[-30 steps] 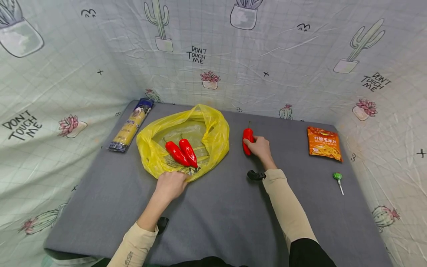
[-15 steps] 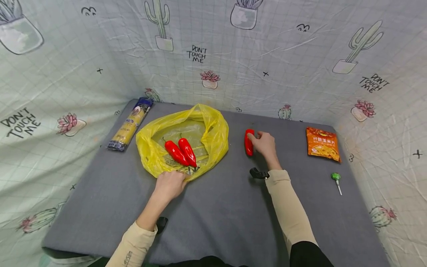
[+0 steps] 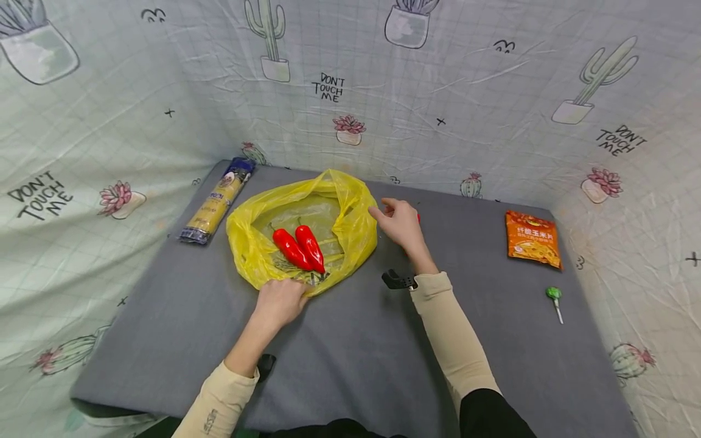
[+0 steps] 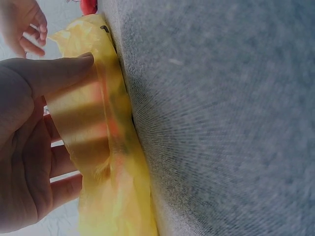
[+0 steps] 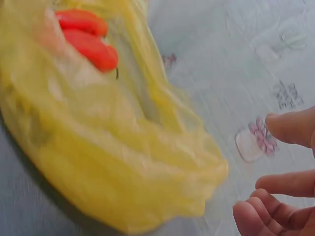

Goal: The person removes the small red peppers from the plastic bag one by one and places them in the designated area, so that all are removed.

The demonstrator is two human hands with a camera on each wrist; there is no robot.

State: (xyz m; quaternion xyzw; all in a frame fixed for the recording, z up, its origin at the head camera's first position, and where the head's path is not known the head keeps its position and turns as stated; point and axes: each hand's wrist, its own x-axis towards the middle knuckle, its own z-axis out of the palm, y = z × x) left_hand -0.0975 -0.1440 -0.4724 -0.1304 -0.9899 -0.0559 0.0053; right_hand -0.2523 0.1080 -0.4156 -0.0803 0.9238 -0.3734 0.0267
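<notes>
An open yellow plastic bag (image 3: 358, 252) stands on the grey table, its mouth facing up. Inside it lie two red chili peppers (image 3: 310, 249), side by side. My left hand (image 3: 279, 303) pinches the bag's near rim; in the left wrist view the thumb (image 4: 64, 73) is on one side of the plastic and the fingers on the other. My right hand (image 3: 402, 226) is by the bag's right edge with its fingers parted, holding nothing. A third red chili pepper (image 3: 418, 218) lies right of the bag, mostly hidden behind that hand.
A pack of spaghetti (image 3: 218, 201) lies left of the bag. On the right are an orange snack packet (image 3: 533, 239) and a green lollipop (image 3: 554, 295). A cactus-print cloth (image 3: 465, 115) rises behind the table (image 3: 339, 359) and along its sides.
My right hand has let go of the third chili pepper, leaving it on the table, and moved left to the bag's edge. The left hand keeps its hold on the rim.
</notes>
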